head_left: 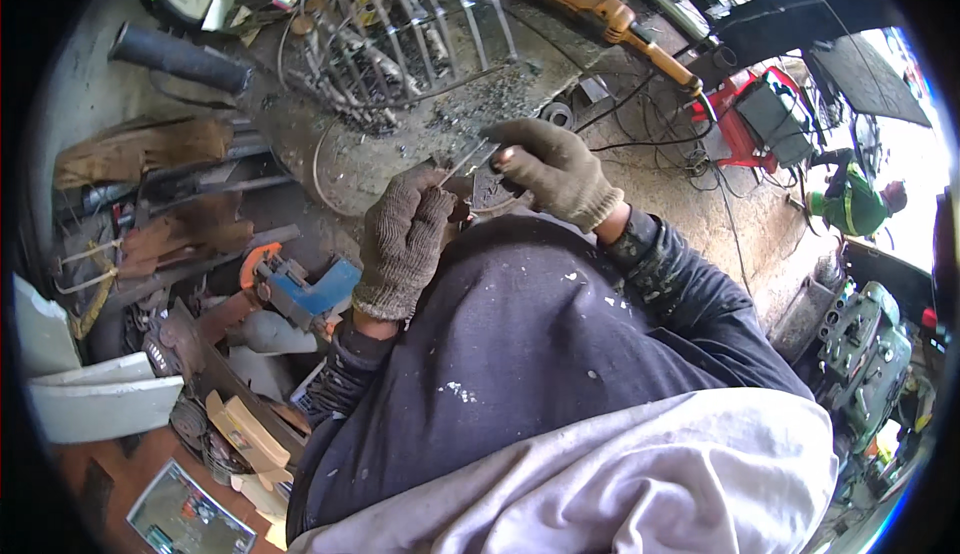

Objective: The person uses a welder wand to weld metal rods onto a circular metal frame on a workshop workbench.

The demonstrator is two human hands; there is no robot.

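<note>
My left hand [400, 239], in a grey-brown knitted glove, is closed around the lower end of a thin pale metal rod [465, 163]. The rod slants up and to the right, and its far end meets the curled fingertips of my right hand [553, 172]. That hand wears a matching glove, with a bare thumb tip showing. Both hands are close in front of my dark, paint-spotted shirt. Just below the fingers, a dark metal piece [490, 192] is partly covered by them, and its kind cannot be made out.
A curved metal-bar grille [415, 34] lies ahead on the debris-strewn work surface. Beyond it on the right is an orange power tool [600, 9] with a cord. A dark pipe [180, 57] and a blue-and-orange clamp-like tool [310, 289] are left. A person in green [855, 201] is far right, near a red stool [735, 134].
</note>
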